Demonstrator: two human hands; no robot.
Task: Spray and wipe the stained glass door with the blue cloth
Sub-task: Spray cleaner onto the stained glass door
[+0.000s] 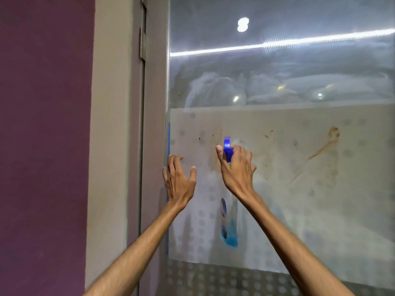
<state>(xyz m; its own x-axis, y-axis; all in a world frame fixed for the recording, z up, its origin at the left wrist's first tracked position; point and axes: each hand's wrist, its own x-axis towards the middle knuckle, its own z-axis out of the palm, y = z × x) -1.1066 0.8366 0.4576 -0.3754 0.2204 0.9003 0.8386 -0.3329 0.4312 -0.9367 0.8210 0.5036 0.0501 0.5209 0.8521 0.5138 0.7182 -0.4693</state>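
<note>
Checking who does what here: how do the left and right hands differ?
The left hand is open with fingers spread and holds nothing; the right hand grips the spray bottle. The left is by the frame, the right further in, near a brown stain. Both are raised before the frosted glass.

A deep purple wall (42, 124) fills the left side. Beside it runs a pale beige wall strip (111, 124), then a grey metal frame (155, 92) bearing a hinge (142, 42). Upper right, a white light strip (277, 43) glares below a round lamp spot (243, 24).
</note>
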